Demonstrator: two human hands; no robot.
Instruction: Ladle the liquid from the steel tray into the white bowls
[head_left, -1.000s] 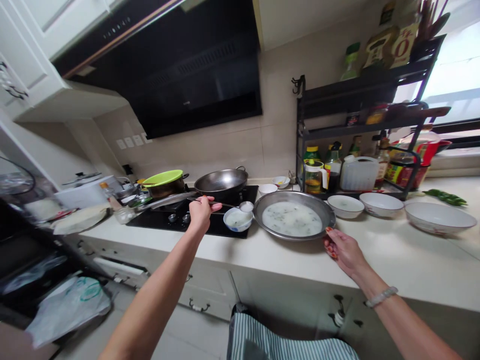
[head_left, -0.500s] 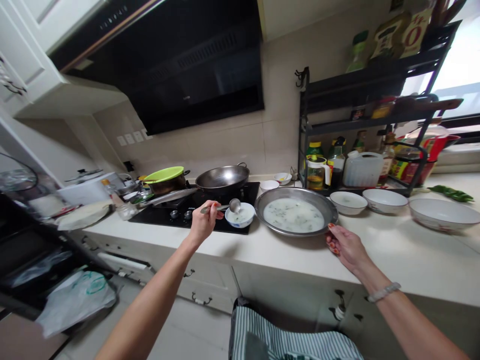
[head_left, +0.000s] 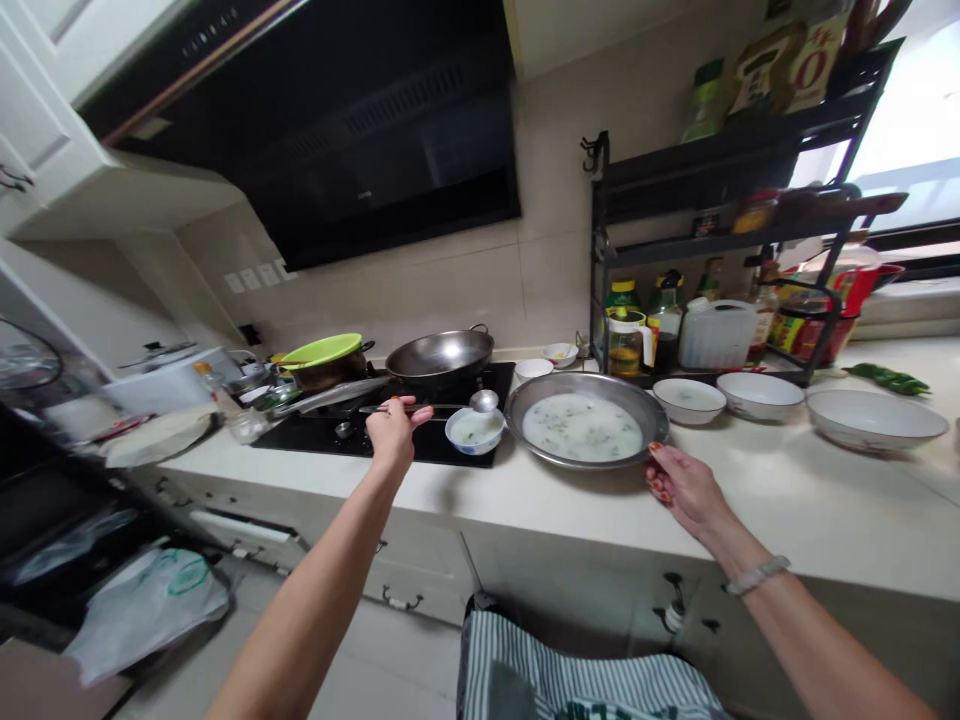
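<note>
My left hand (head_left: 393,432) is closed round the handle of a metal ladle (head_left: 484,401). The ladle's bowl hangs over the right rim of a small blue-and-white bowl (head_left: 475,432), which holds pale liquid with green bits. My right hand (head_left: 681,482) grips the near right rim of a wide metal basin (head_left: 514,420). In the basin lies milky soup (head_left: 583,425) with dark green pieces. Just right of the basin stands a white bowl (head_left: 689,400) with some pale liquid in it.
Two more white bowls (head_left: 760,397) stand further right, before a black rack (head_left: 712,245) of bottles. Behind the small bowl is a wok (head_left: 440,356) on the black stove (head_left: 315,437). A pot under a green colander (head_left: 322,350) stands left. Green peppers (head_left: 889,379) lie far right.
The ladle's bowl has risen and moved right, from inside the small bowl to over its rim near the basin. My left hand has shifted slightly left. My right hand still holds the basin rim.
</note>
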